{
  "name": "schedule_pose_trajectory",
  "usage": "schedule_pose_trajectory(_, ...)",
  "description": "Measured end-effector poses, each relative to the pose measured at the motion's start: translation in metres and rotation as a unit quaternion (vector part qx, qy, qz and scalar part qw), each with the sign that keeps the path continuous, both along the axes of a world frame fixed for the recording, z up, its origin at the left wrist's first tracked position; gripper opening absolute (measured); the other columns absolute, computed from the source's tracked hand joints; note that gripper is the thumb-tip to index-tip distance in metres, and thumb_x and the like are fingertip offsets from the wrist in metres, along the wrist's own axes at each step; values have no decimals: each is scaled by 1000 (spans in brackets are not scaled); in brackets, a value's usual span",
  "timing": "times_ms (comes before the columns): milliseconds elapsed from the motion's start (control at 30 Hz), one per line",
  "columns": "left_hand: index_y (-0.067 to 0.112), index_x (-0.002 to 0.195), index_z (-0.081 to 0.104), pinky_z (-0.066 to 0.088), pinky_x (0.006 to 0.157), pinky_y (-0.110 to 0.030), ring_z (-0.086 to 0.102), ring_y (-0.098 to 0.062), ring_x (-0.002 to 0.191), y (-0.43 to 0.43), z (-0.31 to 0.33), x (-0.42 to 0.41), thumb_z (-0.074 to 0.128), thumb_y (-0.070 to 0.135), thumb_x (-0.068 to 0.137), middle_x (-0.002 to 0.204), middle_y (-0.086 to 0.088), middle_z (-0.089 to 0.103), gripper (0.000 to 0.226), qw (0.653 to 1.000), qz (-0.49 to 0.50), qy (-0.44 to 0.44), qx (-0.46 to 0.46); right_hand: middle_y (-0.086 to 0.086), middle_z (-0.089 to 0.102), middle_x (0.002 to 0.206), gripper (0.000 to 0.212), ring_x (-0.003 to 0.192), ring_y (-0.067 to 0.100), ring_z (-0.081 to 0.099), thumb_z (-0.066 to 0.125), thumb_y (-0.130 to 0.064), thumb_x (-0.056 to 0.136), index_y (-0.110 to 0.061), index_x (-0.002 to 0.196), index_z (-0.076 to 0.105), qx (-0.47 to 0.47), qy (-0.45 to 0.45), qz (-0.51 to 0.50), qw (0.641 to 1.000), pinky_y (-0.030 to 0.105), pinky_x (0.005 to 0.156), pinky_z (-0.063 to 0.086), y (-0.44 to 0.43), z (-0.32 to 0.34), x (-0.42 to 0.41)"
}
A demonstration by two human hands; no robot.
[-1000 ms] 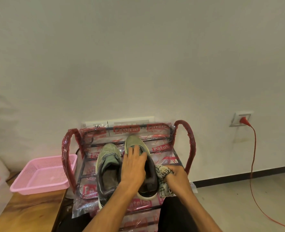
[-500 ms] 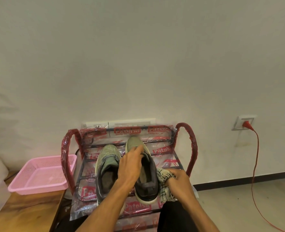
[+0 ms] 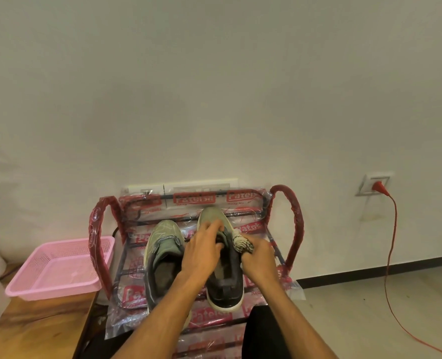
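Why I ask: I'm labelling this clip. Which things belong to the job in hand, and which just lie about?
Job in hand:
left hand, gripping the right shoe
right hand, holding the cloth at that shoe's side

Lying about:
left shoe
rack under both shoes
basket
table
cable

The right hand (image 3: 259, 259) has slid the patterned cloth (image 3: 242, 244) forward along the right shoe (image 3: 225, 288), toward its toe.

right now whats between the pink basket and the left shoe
In the head view, the rack's red wrapped side loop stands between the pink basket and the left shoe.
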State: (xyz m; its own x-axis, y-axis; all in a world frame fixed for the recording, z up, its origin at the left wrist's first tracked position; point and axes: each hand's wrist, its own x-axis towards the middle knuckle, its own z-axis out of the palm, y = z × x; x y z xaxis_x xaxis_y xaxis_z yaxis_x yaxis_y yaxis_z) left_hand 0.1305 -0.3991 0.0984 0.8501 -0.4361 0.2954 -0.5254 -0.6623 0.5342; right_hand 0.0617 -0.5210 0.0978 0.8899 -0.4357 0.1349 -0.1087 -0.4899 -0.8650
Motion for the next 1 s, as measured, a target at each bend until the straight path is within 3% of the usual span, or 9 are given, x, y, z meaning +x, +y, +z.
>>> schedule_pose_trajectory(67, 30, 121, 50, 49, 83, -44, 56, -27, 107, -1, 1, 2, 68, 12, 83, 125, 1, 52, 46, 998, -2, -10, 65, -11, 69, 76, 42, 73, 4, 65, 54, 10, 79, -24, 92, 75, -9, 5, 20, 1000, 17, 60, 53, 0, 1, 1)
schedule_pose_trajectory(167, 30, 118, 59, 48, 83, -41, 56, -28, 108, -4, 4, 1, 61, 7, 85, 118, -2, 57, 40, 994, -1, -30, 105, -16, 66, 76, 47, 74, 0, 63, 53, 12, 80, -26, 97, 74, -12, 14, 42, 999, 10, 60, 49, -3, 7, -5)
schedule_pose_trajectory(300, 24, 107, 64, 45, 75, -36, 58, -23, 101, -4, 2, -2, 53, 3, 87, 109, -1, 62, 30, 999, 16, -29, 43, -14, 64, 97, 47, 93, 4, 60, 54, 11, 81, -17, 115, 69, -79, 7, 50, 996, 5, 73, 45, -2, 4, -22)
schedule_pose_trajectory(433, 21, 97, 65, 42, 68, -29, 62, -20, 92, 0, 4, 0, 54, 6, 90, 97, -1, 67, 19, 999, 44, -19, 1, -10, 62, 121, 38, 113, 9, 52, 62, -4, 85, -23, 118, 68, -202, 86, 115, 969, 21, 96, 43, -8, -9, -37)
schedule_pose_trajectory(600, 22, 109, 67, 44, 75, -25, 62, -18, 98, -2, 6, -10, 63, 18, 91, 107, 1, 67, 19, 998, 59, 0, -23, 0, 74, 85, 23, 76, 17, 69, 61, -8, 89, -24, 92, 76, -42, 92, 35, 994, 35, 72, 60, -35, -4, -39)
schedule_pose_trajectory(700, 23, 126, 56, 49, 83, -35, 60, -22, 106, -2, 2, -18, 68, 26, 88, 119, 0, 63, 39, 993, 96, 39, -61, 3, 73, 83, 30, 77, 17, 68, 54, 2, 86, -20, 87, 74, -26, 46, -19, 998, 40, 71, 60, -34, -7, -31)
schedule_pose_trajectory(767, 21, 129, 50, 46, 82, -35, 58, -23, 108, -3, 3, -24, 68, 31, 88, 121, -1, 60, 45, 984, 140, 76, -80, -6, 71, 76, 46, 77, 14, 68, 50, 10, 83, -29, 82, 75, 1, 31, -8, 999, 31, 68, 60, -27, -5, -25)
schedule_pose_trajectory(900, 17, 122, 51, 44, 78, -36, 60, -29, 106, -7, 4, -35, 65, 34, 91, 114, -7, 64, 38, 975, 181, 112, -68, -24, 60, 78, 50, 70, -8, 58, 51, 14, 82, -26, 105, 72, -27, 6, 35, 999, 8, 62, 49, -13, 4, -19)
schedule_pose_trajectory(1000, 17, 121, 55, 45, 79, -36, 60, -29, 106, -8, 7, -36, 61, 29, 94, 114, -7, 65, 30, 971, 186, 126, -87, -14, 64, 79, 40, 71, 4, 62, 56, 5, 83, -26, 102, 73, -96, 52, 39, 993, 28, 67, 58, -16, -1, -11)
